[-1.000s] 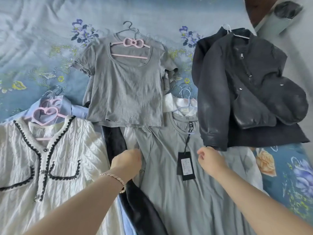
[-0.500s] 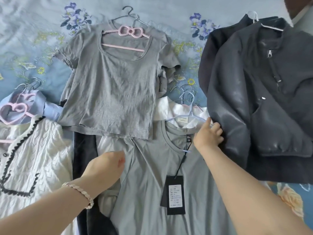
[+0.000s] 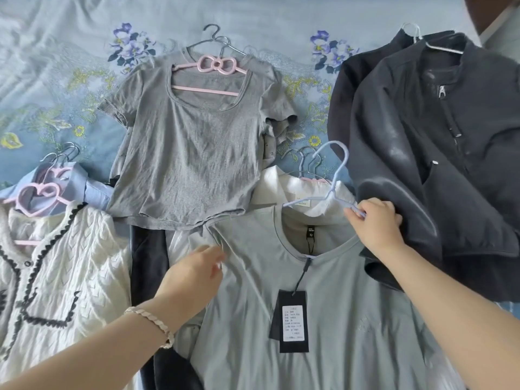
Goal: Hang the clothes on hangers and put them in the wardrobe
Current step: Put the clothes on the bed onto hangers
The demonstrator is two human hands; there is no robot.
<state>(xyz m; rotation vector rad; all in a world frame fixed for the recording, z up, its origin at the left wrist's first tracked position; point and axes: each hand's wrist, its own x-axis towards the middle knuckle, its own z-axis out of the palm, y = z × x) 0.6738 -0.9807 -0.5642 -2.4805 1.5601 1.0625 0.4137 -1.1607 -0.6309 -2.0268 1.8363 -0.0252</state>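
Wrinkled blue floral bedsheet (image 3: 70,80) filling the view, soft daylight, dark brown surface (image 3: 489,9) top right

- The bed sheet (image 3: 56,52) is matt printed cloth, wrinkled all over.
- The grey T-shirt (image 3: 191,153) is soft knit cloth, matt, with many fine creases.
- Its pink bow hanger (image 3: 215,64) looks like smooth plastic, and the hook (image 3: 216,38) is bare, shiny metal wire.
- The pale green T-shirt (image 3: 337,305) looks smoother and finer to me, also matt.
- Its black tag (image 3: 292,322) is stiff card with a white paper label.
- The light blue hanger (image 3: 334,178) is thin with a smooth coating; I cannot tell what is under it.
- The dark jacket (image 3: 422,164) looks like leather or imitation, with a dull sheen and whitish worn patches.
- The white cardigan (image 3: 70,263) is thick cable knit, rough, with dark trim.
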